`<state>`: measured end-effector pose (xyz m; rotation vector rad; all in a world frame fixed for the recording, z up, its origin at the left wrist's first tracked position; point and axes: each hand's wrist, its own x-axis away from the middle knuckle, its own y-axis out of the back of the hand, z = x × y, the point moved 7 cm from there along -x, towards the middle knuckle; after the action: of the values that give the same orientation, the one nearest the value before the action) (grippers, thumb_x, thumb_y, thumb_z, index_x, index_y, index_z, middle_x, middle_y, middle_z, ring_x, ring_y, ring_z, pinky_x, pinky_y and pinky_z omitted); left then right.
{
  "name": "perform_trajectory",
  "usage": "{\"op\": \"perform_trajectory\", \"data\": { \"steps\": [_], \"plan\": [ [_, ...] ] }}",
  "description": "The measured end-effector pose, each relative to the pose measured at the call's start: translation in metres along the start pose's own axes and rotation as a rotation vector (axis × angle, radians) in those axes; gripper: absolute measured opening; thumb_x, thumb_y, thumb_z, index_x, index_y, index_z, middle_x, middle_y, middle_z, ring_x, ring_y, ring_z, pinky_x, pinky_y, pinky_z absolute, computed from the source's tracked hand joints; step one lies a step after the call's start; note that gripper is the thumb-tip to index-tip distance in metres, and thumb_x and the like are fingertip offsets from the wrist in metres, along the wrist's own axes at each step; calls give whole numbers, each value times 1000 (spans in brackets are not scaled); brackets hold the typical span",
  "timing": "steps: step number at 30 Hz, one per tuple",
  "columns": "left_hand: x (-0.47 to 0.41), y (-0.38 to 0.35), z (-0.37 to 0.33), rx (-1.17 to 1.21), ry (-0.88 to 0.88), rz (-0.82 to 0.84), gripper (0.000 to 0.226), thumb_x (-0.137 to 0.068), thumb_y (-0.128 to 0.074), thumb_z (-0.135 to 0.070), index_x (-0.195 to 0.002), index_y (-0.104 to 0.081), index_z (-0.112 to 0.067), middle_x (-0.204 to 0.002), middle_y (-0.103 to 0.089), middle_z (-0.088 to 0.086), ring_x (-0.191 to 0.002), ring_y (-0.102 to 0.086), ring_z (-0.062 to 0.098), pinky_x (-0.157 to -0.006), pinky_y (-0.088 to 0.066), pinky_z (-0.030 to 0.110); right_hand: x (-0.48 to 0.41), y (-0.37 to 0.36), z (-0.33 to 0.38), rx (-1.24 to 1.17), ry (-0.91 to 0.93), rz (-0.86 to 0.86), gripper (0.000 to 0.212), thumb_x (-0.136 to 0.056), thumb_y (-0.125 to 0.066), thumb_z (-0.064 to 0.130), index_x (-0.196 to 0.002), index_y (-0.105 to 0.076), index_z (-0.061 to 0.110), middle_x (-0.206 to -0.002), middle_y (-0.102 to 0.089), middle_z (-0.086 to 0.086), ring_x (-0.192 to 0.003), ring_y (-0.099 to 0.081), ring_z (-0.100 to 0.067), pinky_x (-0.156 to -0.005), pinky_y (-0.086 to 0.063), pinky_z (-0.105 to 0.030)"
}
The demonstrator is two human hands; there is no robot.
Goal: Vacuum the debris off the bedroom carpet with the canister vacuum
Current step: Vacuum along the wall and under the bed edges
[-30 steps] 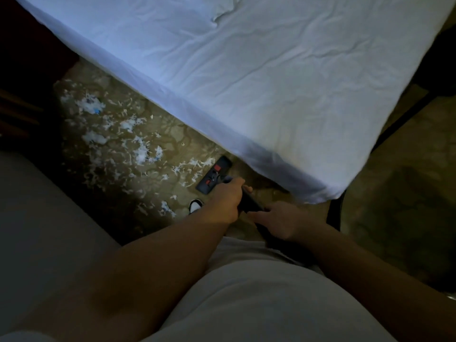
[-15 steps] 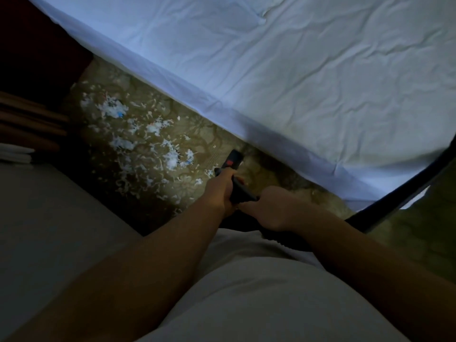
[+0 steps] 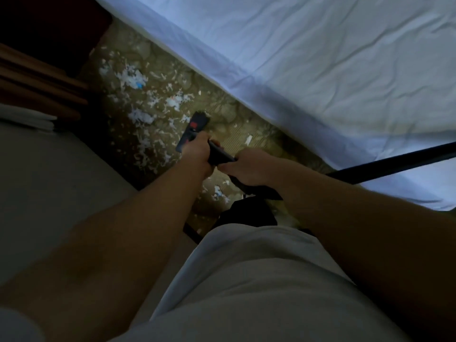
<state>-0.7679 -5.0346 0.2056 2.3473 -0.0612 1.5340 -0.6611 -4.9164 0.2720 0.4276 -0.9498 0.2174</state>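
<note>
My left hand [image 3: 197, 154] grips the black vacuum wand [image 3: 220, 155]. My right hand [image 3: 249, 167] holds the same wand just behind the left. The black floor nozzle with a red marking [image 3: 196, 124] sits on the olive patterned carpet [image 3: 229, 127], at the edge of the scattered white shredded-paper debris [image 3: 139, 117]. The black hose [image 3: 394, 162] extends rightward in front of the wrinkled white bedsheet [image 3: 320, 58].

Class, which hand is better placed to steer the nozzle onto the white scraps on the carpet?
Left, probably. The left hand grips the wand closest to the nozzle, on the side where the white scraps lie. The right hand holds further back, by the hose.
</note>
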Motion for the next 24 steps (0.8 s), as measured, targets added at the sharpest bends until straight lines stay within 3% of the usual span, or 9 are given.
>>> {"op": "perform_trajectory", "data": {
  "steps": [3, 8, 19, 21, 24],
  "plan": [
    [-9, 17, -5, 38, -27, -45, 17, -95, -63, -19, -80, -61, -11, -66, -65, 4, -70, -63, 24, -73, -59, 42, -16, -4, 11, 30, 7, 16, 49, -106, -51, 55, -76, -58, 17, -67, -47, -4, -56, -45, -20, -57, -36, -33],
    [-14, 25, -6, 51, -11, -67, 14, -94, -66, -18, -83, -63, -10, -73, -68, 5, -76, -65, 23, -82, -59, 45, -26, -9, 13, 59, 19, 19, 52, -104, -52, 60, -74, -59, 17, -68, -49, -5, -59, -47, -22, -60, -38, -36],
    [42, -70, 57, -62, -7, 121, 15, -98, -60, -17, -88, -59, -6, -70, -62, 6, -65, -59, 20, -75, -59, 42, 58, 0, -78, -164, -86, -77, 44, -102, -58, 55, -92, -64, 12, -77, -61, -7, -65, -58, -20, -56, -43, -29],
    [58, -96, 74, -146, 9, 141, 17, -96, -61, -20, -88, -61, -5, -68, -63, 6, -63, -59, 22, -67, -58, 40, 80, 2, -104, -201, -123, -94, 46, -102, -58, 55, -90, -66, 11, -76, -59, -7, -66, -57, -21, -60, -44, -31],
    [87, -138, 101, -209, 11, 179, 16, -94, -63, -20, -89, -62, -6, -65, -63, 8, -62, -59, 24, -66, -58, 41, 115, 8, -147, -253, -169, -154, 48, -102, -59, 54, -78, -60, 12, -72, -55, -7, -62, -54, -20, -59, -42, -32]
  ]
}}
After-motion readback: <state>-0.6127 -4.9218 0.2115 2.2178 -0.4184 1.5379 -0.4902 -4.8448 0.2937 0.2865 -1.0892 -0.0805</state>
